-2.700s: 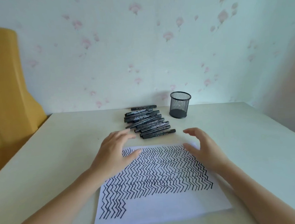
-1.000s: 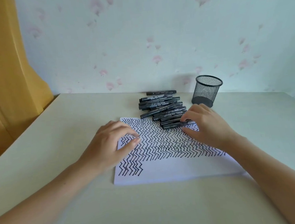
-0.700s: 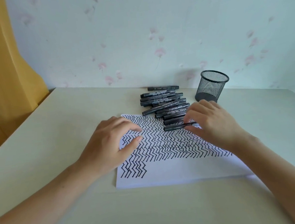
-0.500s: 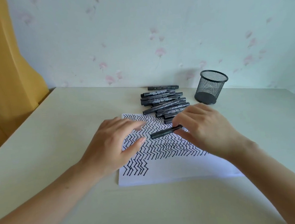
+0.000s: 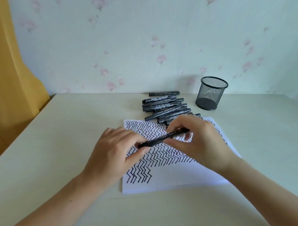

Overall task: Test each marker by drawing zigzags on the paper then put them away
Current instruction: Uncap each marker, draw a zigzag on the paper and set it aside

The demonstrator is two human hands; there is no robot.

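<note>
I have one marker lifted off the surface, held level above the paper between both hands. My left hand pinches its left end with thumb and fingers; my right hand curls round the right end. Gripping both ends like this looks to me like the set-up for pulling the cap off (which end carries the cap I cannot tell, since my fingers cover both).

The paper lies flat in front of me, most of its far part already filled with black zigzag rows, with a bare strip along the near edge and to the right of the short lower-left block. I judge that bare strip is where the next test lines belong.

The pile of remaining markers lies just beyond the paper's far edge, the nearest ones overlapping it, within easy reach. The mesh cup stands upright to the right of the pile, apparently empty, so putting away has not begun.
</note>
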